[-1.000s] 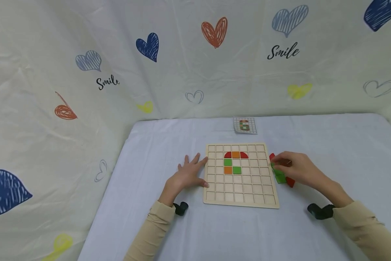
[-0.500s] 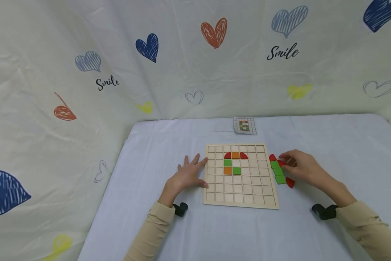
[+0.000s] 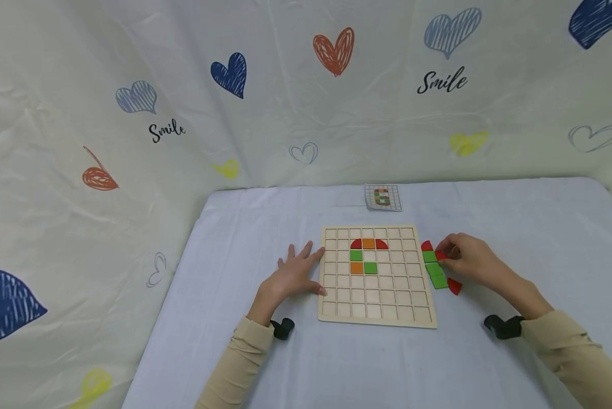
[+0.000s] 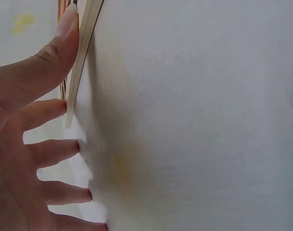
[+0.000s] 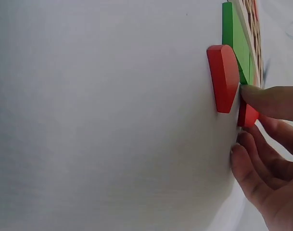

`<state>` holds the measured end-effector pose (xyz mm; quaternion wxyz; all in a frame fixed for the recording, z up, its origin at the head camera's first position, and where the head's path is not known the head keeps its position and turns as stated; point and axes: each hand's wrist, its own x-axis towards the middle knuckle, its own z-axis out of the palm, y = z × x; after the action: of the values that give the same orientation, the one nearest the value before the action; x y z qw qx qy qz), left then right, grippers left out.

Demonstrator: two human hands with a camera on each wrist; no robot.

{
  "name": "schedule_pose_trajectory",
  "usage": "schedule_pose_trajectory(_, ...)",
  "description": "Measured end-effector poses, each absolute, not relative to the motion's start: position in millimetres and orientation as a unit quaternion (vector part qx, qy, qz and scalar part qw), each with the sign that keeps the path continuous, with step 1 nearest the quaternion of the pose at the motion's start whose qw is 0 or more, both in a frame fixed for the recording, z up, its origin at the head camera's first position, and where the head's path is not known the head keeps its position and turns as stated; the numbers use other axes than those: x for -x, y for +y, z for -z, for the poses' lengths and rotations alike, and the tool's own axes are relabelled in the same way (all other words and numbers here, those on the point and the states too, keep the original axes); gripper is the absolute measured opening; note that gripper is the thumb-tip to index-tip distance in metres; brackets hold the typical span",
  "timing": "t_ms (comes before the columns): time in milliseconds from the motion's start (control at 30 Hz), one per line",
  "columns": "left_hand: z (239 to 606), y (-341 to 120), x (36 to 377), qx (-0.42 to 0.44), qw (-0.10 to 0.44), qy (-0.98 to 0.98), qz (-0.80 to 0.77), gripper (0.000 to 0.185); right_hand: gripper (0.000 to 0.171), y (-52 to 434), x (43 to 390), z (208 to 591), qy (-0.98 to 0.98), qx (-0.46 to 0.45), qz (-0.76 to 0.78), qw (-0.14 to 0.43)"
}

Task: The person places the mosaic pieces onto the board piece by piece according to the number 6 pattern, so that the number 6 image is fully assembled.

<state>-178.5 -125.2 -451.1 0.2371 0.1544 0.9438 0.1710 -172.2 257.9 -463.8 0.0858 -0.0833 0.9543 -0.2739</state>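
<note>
In the head view, a wooden grid board lies on the white cloth. Red, orange and green pieces fill a few of its squares. My left hand rests at its left edge with fingers spread; the left wrist view shows the thumb on the rim. Beyond the right edge, my right hand pinches a red quarter-round tile between thumb and fingertips, low at the cloth. Beside it lie green square tiles, a red tile and another red tile.
A small card with a coloured grid pattern lies behind the board. Black wrist cameras sit at both cuffs. A white curtain printed with hearts hangs behind and to the left of the table.
My right hand has drawn back from the board's right edge to the red tile, uncovering the green tiles. The upper green tile has shifted slightly. My left hand stays in place.
</note>
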Motion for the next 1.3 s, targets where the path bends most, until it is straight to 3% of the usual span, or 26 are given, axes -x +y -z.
schedule_pose_trajectory(667, 450, -125, 178, -0.159, 0.237, 0.944, -0.168, 0.099, 0.021, 264, 164, 459, 0.951, 0.104, 0.289, 0.033)
schedule_pose_trajectory(1300, 450, -124, 178, -0.151, 0.240, 0.944, -0.170, 0.099, 0.018, 232, 169, 452, 0.926, 0.143, 0.341, 0.079)
